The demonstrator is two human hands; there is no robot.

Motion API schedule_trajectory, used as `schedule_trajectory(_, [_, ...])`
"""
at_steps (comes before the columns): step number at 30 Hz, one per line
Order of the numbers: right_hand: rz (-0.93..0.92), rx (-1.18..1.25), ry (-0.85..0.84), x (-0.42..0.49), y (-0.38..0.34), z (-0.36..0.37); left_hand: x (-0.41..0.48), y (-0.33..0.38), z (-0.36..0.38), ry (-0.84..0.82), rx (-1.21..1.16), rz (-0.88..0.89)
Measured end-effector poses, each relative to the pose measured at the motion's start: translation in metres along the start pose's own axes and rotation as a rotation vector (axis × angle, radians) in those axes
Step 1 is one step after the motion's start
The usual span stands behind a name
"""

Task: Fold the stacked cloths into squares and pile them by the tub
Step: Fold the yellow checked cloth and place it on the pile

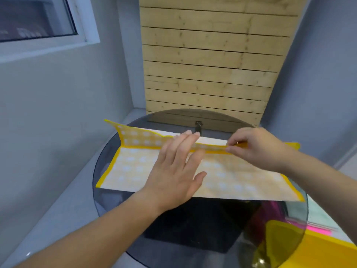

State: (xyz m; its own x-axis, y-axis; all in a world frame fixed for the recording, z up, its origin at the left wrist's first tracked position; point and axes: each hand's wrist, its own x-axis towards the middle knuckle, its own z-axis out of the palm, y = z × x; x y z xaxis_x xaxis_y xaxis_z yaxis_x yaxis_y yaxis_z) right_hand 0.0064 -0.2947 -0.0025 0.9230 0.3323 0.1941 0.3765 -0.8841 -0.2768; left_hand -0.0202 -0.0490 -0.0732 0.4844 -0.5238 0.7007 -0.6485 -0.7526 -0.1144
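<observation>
My left forearm comes in from the bottom corner. My left hand (173, 171) lies flat on the cloth (231, 180), fingers straight and a bit spread, not gripping anything, just pressing down. The fingertips reach the far strip of the fabric.

The cloth is yellow with white dots and a solid yellow hem. It's spread wide across the round dark glass table (108, 206), running pretty much from the left rim to the right rim. The far strip is lifted off the glass. At its left end it stands up and curls a little, and the paler underside shows near the middle.

My right hand (255, 149) is at that lifted edge, just right of my left fingertips. It pinches the yellow hem between thumb and fingers, with the other fingers curled in.

Through the glass I can see a black box (193, 229) under the table. Down at the lower right there's a bright yellow shape (324, 252) with something pink (318, 230) just past it. It's partly behind the glass and cut off by the frame, so I honestly can't tell what it is.

Behind the table there's a wooden slat panel (208, 55) against the grey wall, and a window (36, 18) up on the left.
</observation>
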Motion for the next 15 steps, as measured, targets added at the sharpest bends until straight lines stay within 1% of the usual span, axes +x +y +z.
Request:
schedule_trajectory(1, [-0.008,-0.019,-0.027,-0.011,-0.004,0.004,0.000,0.003,-0.006,-0.018,0.003,0.026])
schedule_trajectory(2, [-0.012,-0.032,-0.055,-0.021,-0.008,0.008,0.000,0.006,-0.011,-0.076,0.018,0.036])
schedule_trajectory(6, [0.012,0.016,-0.111,-0.056,-0.017,0.035,-0.007,0.004,-0.017,-0.494,0.096,-0.019])
schedule_trajectory(8, [0.045,0.034,-0.131,-0.068,-0.019,0.048,-0.016,-0.001,-0.011,-0.690,0.082,-0.053])
schedule_trajectory(10, [0.076,0.034,-0.125,-0.076,-0.021,0.056,-0.025,-0.007,-0.004,-0.843,0.023,-0.088])
schedule_trajectory(12, [0.103,0.051,-0.101,-0.080,-0.023,0.060,-0.029,-0.011,0.000,-0.929,-0.068,-0.135])
schedule_trajectory(15, [0.119,0.066,-0.100,-0.086,-0.025,0.061,-0.031,-0.014,0.001,-0.966,-0.132,-0.162])
